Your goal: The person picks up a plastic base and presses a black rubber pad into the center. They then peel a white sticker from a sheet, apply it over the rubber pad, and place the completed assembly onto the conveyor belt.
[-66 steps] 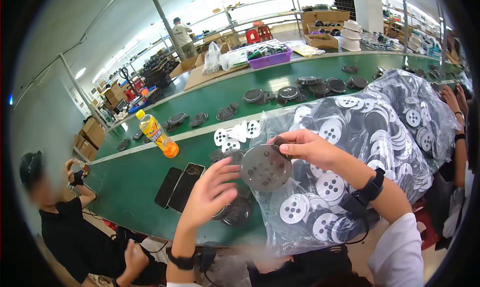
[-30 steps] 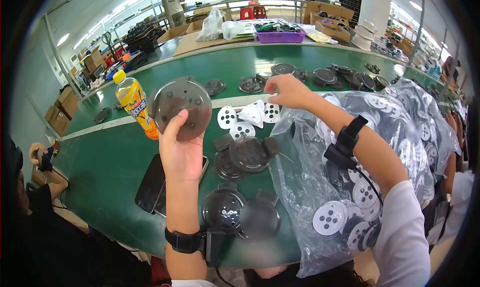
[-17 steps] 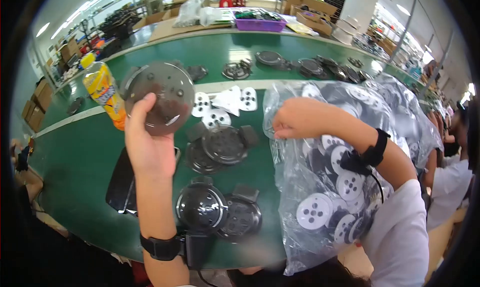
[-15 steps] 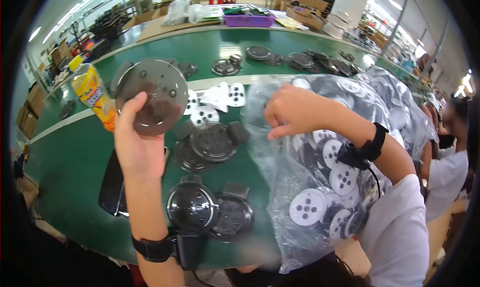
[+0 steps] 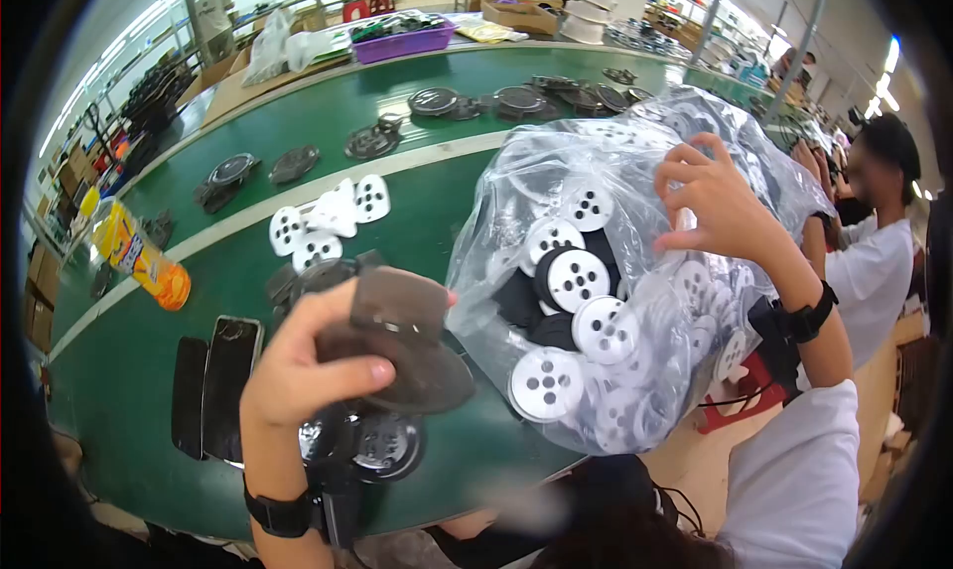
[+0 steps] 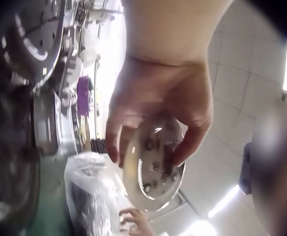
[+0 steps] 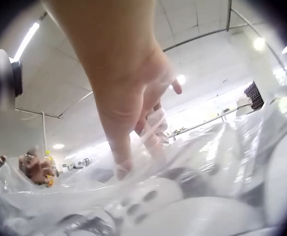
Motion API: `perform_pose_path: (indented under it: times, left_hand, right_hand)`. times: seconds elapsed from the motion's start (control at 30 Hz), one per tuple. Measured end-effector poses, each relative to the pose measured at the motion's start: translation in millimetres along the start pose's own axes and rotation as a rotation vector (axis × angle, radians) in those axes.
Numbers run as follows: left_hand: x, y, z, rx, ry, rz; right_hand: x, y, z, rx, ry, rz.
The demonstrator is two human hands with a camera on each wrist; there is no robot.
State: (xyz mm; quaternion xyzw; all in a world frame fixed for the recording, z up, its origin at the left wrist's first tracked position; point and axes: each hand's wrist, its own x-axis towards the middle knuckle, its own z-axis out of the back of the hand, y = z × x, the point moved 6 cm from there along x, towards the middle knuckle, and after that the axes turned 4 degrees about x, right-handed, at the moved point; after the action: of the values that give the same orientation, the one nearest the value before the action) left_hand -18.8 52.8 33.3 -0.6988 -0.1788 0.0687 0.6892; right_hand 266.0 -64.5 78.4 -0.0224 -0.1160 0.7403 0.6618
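My left hand (image 5: 283, 375) grips a smoky-grey round plastic cover (image 5: 422, 365) with a block-like tab, thumb on one side and fingers on the other. It is raised over the green table, tilted nearly edge-on in the head view; the left wrist view shows small studs on the cover (image 6: 158, 169). To the right, my right hand (image 5: 725, 207) is at the upper side of a large clear plastic bag (image 5: 496, 221), fingers bent. Film of the bag (image 7: 148, 140) runs between its fingers and thumb in the right wrist view. White discs with dark holes (image 5: 578, 280) fill the bag.
Several white hole-punched pieces (image 5: 338, 212) lie behind my left hand. Dark round covers (image 5: 387, 445) sit below it, partly hidden. Two phones (image 5: 230, 370) and an orange drink bottle (image 5: 139, 251) are at left. More dark parts (image 5: 372, 140) line the far strip. Another person (image 5: 879, 221) sits at right.
My left hand has brought the cover down and rightward, turning it from face-on to nearly edge-on. My right hand has moved right across the bag, and discs beneath the film now show more plainly.
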Motion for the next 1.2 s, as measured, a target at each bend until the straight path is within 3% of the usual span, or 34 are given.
perform_pose_path:
  times: [0.07,0.1,0.27,0.4,0.47,0.5,0.53,0.57,0.63,0.7,0.77,0.8,0.83,0.9,0.97,1.07,1.1,1.2]
  left_hand:
    - [12,-1,-21,0.154,0.156,-0.103]
    - [19,-5,-30,0.222,0.152,-0.157]
    - [44,-10,-52,0.164,0.019,0.001]
    - [65,7,-86,0.376,0.155,-0.05]
    - [74,13,-92,0.413,0.15,-0.041]
    - [75,17,-92,0.444,0.125,-0.019]
    - [72,26,-87,0.312,0.072,0.123]
    - [69,24,-81,0.317,0.072,0.112]
    - [53,28,-74,0.357,0.219,0.295]
    - [42,18,-67,0.322,0.197,0.416]
    - [31,3,-68,0.768,0.345,0.191]
    - [27,-3,-77,0.835,0.34,0.195]
    - [23,-2,-87,0.833,0.312,0.22]
    - [20,-9,-105,0.741,0.143,0.105]
    - [16,-12,-115,0.856,0.083,0.042]
    - [15,-1,-127,0.953,0.278,0.051]
    - [13,3,-129,0.95,0.264,0.056]
    - [13,1,-131,0.98,0.197,0.009]
  right_hand:
    - [-15,-12,1,-0.006,-0.044,-0.015]
    - [-23,-16,2,-0.008,-0.083,-0.012]
    - [-46,-47,10,-0.2,-0.102,-0.131]
    - [-66,-100,24,-0.353,-0.16,-0.271]
    - [-75,-104,10,-0.188,-0.176,-0.205]
    - [-79,-99,-2,0.035,-0.165,-0.183]
    - [-83,-88,-11,0.183,-0.186,-0.131]
    - [-88,-73,-14,0.248,-0.271,-0.086]
    - [-95,-37,-8,0.332,-0.36,-0.004]
    - [-96,-17,5,0.412,-0.414,0.045]
    - [-91,5,11,0.287,-0.362,0.165]
    - [-87,11,13,0.259,-0.394,0.196]
    - [-83,15,15,0.28,-0.395,0.225]
    - [-75,21,22,0.083,-0.448,0.26]
    - [-68,27,30,0.068,-0.473,0.311]
    - [-59,43,41,0.039,-0.486,0.469]
    - [-51,52,40,0.043,-0.485,0.483]
    - [-50,89,43,0.057,-0.698,0.643]
